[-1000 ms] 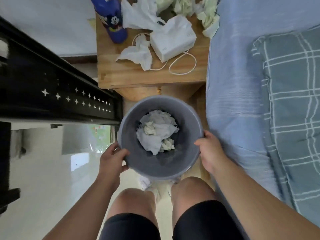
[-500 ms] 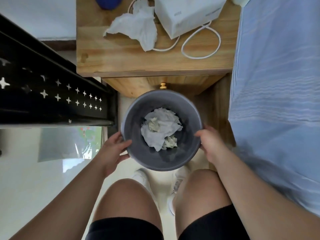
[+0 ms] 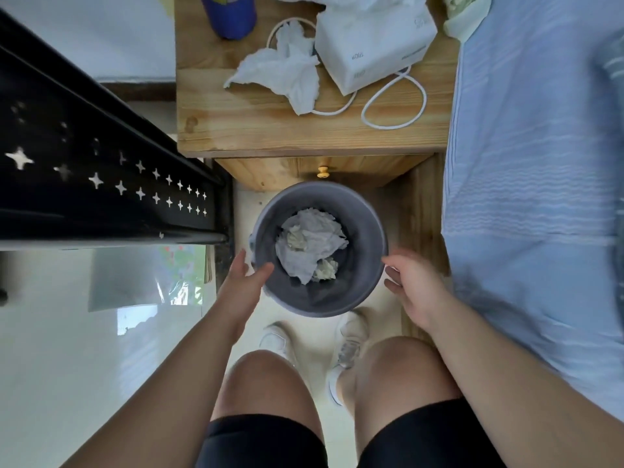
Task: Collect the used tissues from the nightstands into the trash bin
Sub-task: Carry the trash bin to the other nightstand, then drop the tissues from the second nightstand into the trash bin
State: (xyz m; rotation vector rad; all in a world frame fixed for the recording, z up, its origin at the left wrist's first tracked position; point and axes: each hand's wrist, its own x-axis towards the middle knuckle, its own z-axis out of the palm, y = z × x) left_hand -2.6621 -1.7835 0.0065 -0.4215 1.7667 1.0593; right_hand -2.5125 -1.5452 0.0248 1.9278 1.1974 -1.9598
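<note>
Here, seen from above, a person bends over a grey trash bin (image 3: 358, 231) standing on the floor in front of a wooden nightstand (image 3: 256, 130); the left hand (image 3: 241, 288) has an open, loose grip, fingers spread with the thumb at the bin's near-left rim, holding nothing; the right hand (image 3: 413, 287) is likewise open and empty, just beside the bin's right rim, apparently not quite touching. Between the two grips, inside the bin, lie several crumpled used tissues (image 3: 310, 246), so the task looks partly done. Beyond the grips, on the nightstand, a crumpled white tissue (image 3: 283, 70) waits to be collected, lying beside a white tissue pack (image 3: 374, 45) and over a looped white cable (image 3: 393, 106); a blue bottle (image 3: 231, 15) stands far left. More pale wads at the top edge (image 3: 464, 15) are cut off; whether they are tissues is hard to tell; any other nightstand is out of view.
</note>
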